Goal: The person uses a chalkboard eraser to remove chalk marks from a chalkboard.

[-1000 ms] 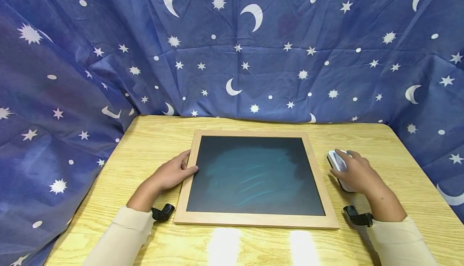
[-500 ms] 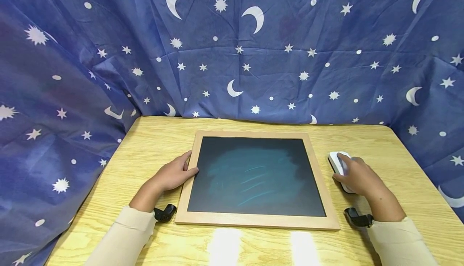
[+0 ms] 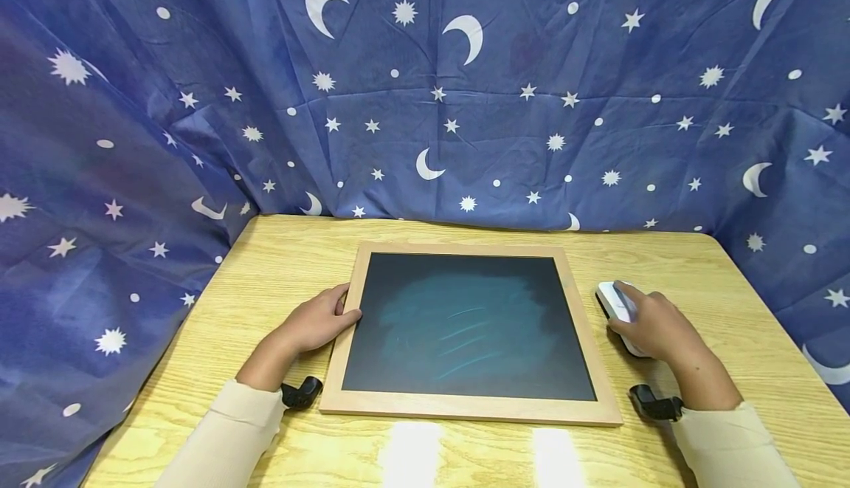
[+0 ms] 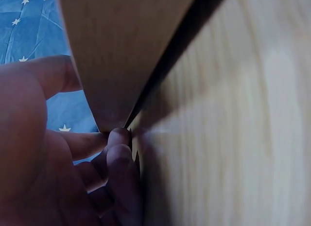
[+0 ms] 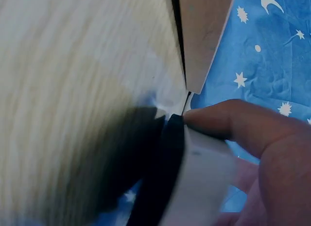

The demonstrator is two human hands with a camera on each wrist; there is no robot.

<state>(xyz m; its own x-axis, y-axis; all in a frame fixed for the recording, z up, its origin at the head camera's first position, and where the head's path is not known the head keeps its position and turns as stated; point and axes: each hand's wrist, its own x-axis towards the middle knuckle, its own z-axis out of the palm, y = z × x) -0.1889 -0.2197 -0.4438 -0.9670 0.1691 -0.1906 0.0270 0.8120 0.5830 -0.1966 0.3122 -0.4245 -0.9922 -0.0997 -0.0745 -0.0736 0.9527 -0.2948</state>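
A wood-framed chalkboard (image 3: 468, 410) lies flat on the table, its dark surface smeared with teal chalk. My left hand (image 3: 317, 321) holds the board's left frame edge, thumb on top of the wood; in the left wrist view the fingers (image 4: 114, 153) curl against the frame's underside (image 4: 116, 51). My right hand (image 3: 651, 322) grips a white eraser (image 3: 612, 300) with a black felt base, just right of the board. The right wrist view shows the thumb (image 5: 228, 120) pressed on the eraser (image 5: 194, 187), beside the board's frame (image 5: 201, 36).
The wooden table (image 3: 279, 266) is ringed on the back and both sides by a blue cloth with stars and moons (image 3: 465, 89). Bright light patches (image 3: 412, 451) lie on the near table edge. Black wrist straps (image 3: 300, 392) sit by both cuffs.
My right hand with the eraser has slid slightly left, toward the board's right frame. The left hand stays on the frame's left edge.
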